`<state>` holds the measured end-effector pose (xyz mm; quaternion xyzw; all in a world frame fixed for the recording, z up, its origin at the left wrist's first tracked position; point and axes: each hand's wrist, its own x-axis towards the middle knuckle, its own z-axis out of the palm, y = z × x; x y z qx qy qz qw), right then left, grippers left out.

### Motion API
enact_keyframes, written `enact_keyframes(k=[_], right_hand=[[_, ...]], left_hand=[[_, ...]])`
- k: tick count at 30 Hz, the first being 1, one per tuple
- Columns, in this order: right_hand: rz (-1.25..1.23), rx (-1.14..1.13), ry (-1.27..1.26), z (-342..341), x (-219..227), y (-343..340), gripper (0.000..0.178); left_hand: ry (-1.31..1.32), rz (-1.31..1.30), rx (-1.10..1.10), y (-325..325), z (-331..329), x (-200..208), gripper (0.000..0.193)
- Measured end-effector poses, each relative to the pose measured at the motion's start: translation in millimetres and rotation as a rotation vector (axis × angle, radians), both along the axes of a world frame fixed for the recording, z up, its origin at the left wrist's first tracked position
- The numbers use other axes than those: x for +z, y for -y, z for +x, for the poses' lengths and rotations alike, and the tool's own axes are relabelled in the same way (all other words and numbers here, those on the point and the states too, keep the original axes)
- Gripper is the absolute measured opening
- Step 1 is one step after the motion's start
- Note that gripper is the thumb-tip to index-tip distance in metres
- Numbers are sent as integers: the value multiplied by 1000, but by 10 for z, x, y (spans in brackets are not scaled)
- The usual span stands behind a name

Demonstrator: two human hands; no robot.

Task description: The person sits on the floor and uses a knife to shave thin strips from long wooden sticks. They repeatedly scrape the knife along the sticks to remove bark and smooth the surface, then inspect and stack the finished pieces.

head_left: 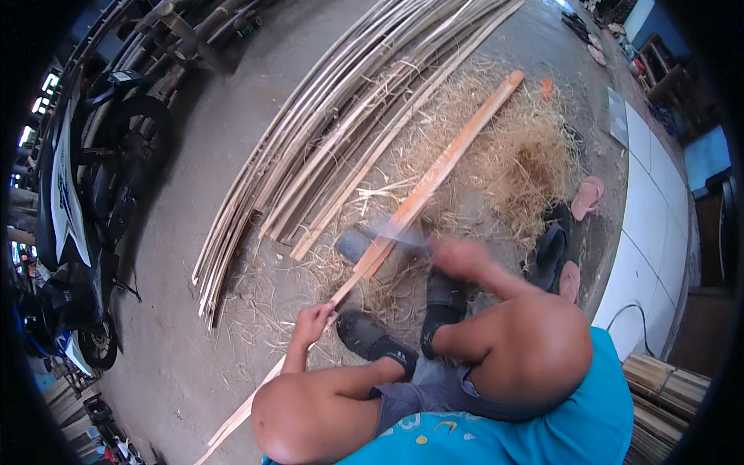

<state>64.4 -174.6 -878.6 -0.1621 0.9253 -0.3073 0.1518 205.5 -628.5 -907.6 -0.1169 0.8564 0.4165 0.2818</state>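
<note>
Where seven o'clock falls, a strip (356, 278) is gripped by the left hand (312, 322). A knife (411, 236) is clenched in the right (461, 258).

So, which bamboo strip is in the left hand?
The bamboo strip running past the left knee; the piled strips ahead lie on the floor, untouched.

Diffuse, moderate light; concrete floor (174, 256) evenly lit, shadows soft. Window gaps (49, 83) at left rim blown out; motorcycle (67, 205) darker. Right hand (463, 257), knife blade (404, 235) motion-blurred; stationary bamboo strips (310, 132) sharper. Fisheye bows white tiles (634, 232); corners black.
</note>
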Motion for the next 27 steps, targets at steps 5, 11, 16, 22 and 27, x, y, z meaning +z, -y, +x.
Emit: enact_keyframes(k=[5,11,16,22,27], right_hand=[[-95,-512,11,-390,88,-696,40],[-31,-116,29,-139,-75,-239,45],[34,-429,25,-416,219,-658,44],[-40,-229,-129,-233,-206,-603,40],[153,-802,-177,-837,-25,-1690,46]], left_hand=[[58,58,23,-82,-243,97,48],[-151,-73,-87,-42,-263,160,41],[65,-60,-27,52,-111,88,38],[-82,59,-54,-84,-243,69,39],[108,5,53,517,227,219,38]])
